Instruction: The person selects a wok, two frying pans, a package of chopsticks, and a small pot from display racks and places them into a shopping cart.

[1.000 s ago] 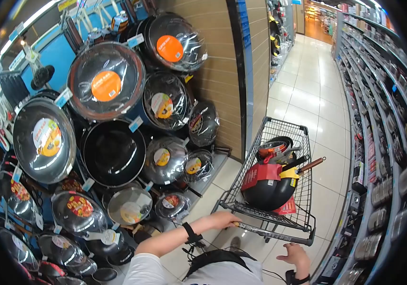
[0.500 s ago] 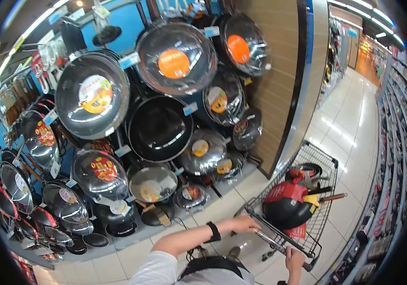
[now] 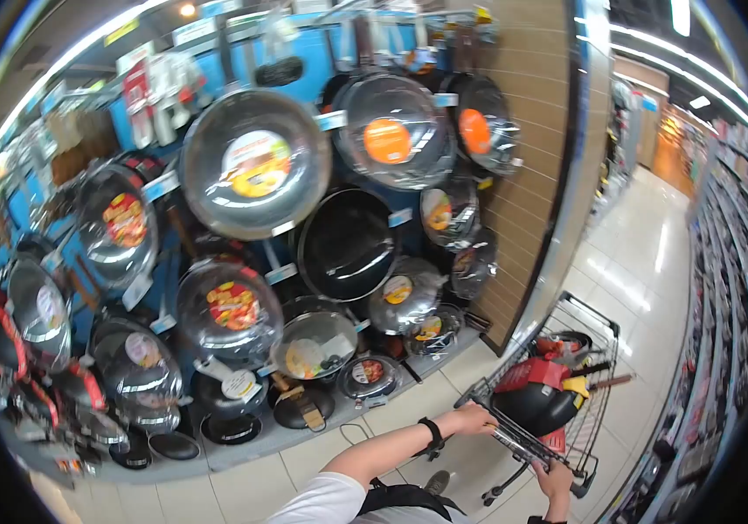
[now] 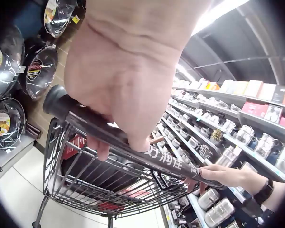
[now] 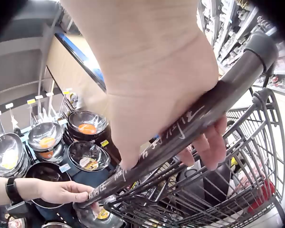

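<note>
Both hands are on the dark handlebar (image 5: 199, 121) of a wire shopping cart, one toward each end. My left hand (image 3: 474, 418) grips the bar, its thumb on the near side and its fingertips showing underneath in the left wrist view. Near the other end, my right hand (image 3: 555, 479) holds the bar, with fingers (image 5: 213, 149) curled beneath it. Inside the cart basket (image 4: 147, 209) lies a black wok (image 3: 521, 409) with a red wrapper (image 3: 538, 374) and a yellow piece (image 3: 576, 386) by its handle. A wooden handle (image 3: 612, 382) sticks out to the right.
Lidded pans (image 3: 256, 166) and woks hang in rows on a blue display wall at left, above a grey ledge (image 3: 278, 432). A wood-panelled pillar (image 3: 536, 175) stands beside the cart. Shelves of metal pots (image 4: 266, 142) line the right side of the tiled aisle (image 3: 627, 236).
The right hand, off the bar with fingers spread a second ago, has come onto it and grips it. The head view has turned left toward the pans, so the cart sits farther right.
</note>
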The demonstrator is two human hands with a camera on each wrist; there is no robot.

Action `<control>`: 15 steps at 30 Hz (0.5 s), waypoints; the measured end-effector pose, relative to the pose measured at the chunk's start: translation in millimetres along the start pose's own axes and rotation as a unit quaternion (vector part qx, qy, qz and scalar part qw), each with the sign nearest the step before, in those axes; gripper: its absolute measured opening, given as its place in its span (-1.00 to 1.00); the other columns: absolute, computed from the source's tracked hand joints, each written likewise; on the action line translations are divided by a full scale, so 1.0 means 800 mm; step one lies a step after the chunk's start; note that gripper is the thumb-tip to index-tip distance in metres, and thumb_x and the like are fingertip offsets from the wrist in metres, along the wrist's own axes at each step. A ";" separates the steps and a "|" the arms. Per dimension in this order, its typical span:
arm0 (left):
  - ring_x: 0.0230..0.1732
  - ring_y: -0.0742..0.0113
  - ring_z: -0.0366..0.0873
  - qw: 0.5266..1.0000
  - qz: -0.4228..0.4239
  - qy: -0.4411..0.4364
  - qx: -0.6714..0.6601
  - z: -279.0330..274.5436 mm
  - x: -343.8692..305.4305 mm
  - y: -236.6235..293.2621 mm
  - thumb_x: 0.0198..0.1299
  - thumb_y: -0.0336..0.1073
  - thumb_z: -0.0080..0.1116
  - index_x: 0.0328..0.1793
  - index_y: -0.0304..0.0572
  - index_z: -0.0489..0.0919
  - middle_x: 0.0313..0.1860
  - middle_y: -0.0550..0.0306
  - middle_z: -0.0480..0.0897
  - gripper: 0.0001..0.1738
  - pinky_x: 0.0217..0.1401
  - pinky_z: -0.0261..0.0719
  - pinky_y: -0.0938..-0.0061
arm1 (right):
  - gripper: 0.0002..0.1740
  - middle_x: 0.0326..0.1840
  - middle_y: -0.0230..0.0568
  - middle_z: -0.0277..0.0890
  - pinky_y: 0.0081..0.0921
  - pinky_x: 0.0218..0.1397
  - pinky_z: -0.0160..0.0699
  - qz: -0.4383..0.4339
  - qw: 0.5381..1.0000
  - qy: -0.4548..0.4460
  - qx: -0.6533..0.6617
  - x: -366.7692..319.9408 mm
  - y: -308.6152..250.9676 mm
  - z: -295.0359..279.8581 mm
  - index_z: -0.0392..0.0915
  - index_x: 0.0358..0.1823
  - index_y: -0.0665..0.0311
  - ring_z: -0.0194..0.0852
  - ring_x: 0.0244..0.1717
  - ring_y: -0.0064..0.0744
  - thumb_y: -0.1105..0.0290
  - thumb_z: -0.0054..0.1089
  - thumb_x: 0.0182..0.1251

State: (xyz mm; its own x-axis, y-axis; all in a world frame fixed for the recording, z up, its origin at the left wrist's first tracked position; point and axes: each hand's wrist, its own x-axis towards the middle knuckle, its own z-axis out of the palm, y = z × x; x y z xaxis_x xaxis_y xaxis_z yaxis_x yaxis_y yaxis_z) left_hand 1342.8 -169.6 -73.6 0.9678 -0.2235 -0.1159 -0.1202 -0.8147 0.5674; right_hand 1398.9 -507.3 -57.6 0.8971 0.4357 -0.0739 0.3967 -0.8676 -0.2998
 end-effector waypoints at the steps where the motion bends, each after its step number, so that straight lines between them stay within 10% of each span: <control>1: 0.05 0.05 0.66 1.000 0.002 0.014 -0.004 0.006 -0.010 -0.005 0.29 0.09 0.13 0.11 0.15 0.70 -0.06 0.09 0.75 -0.60 0.16 0.42 0.09 | -0.33 -0.38 0.08 0.68 -0.09 -0.12 0.59 -0.026 1.000 -0.003 -0.006 -0.007 0.000 0.006 0.67 -0.33 0.34 0.68 -0.24 0.15 -0.27 0.25 0.18; 3: 0.03 0.07 0.67 0.999 -0.014 -0.009 0.051 0.001 -0.035 0.015 0.29 0.07 0.13 0.03 0.12 0.70 -0.11 0.12 0.75 -0.65 0.10 0.48 0.07 | -0.55 -0.36 0.04 0.67 -0.06 -0.14 0.57 -0.054 0.995 0.046 0.067 -0.030 0.011 0.030 0.69 -0.28 0.29 0.66 -0.24 0.13 -0.01 0.37 0.11; 5: 0.00 0.04 0.66 0.998 -0.037 0.029 0.032 0.008 -0.063 0.024 0.28 0.09 0.14 -0.02 0.11 0.71 -0.17 0.11 0.74 -0.65 0.12 0.41 0.09 | -0.31 0.24 0.10 0.55 -0.19 0.18 0.53 -0.058 0.993 -0.093 0.038 -0.049 0.005 0.010 0.45 0.38 0.26 0.57 0.16 0.06 0.04 0.32 0.32; 8: 0.02 0.03 0.61 0.999 -0.029 0.022 0.038 0.040 -0.084 0.030 0.26 0.12 0.15 -0.04 0.12 0.71 -0.16 0.10 0.72 -0.63 0.17 0.34 0.09 | -0.15 0.28 0.08 0.54 -0.08 0.25 0.46 -0.020 0.992 -0.127 -0.006 -0.097 -0.033 -0.019 0.41 0.45 0.14 0.53 0.23 0.13 -0.20 0.27 0.23; 15: 0.15 -0.05 0.53 0.994 -0.065 -0.003 0.092 0.083 -0.151 0.058 0.16 0.35 0.06 -0.01 -0.03 0.70 -0.01 -0.06 0.66 -0.36 0.29 0.29 0.11 | -0.33 0.18 0.01 0.63 -0.10 0.06 0.59 -0.041 0.992 -0.107 -0.053 -0.187 -0.033 0.014 0.50 0.34 0.15 0.66 0.03 0.14 0.01 0.33 0.24</control>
State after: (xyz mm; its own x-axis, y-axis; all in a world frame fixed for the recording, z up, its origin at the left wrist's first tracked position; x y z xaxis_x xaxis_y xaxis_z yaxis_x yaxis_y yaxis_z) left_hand 1205.9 -215.8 -87.2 0.9767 -0.1132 -0.1825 -0.0339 -0.9204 0.3896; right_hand 1252.4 -546.7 -49.3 0.8039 0.5366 -0.2566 0.4949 -0.8427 -0.2121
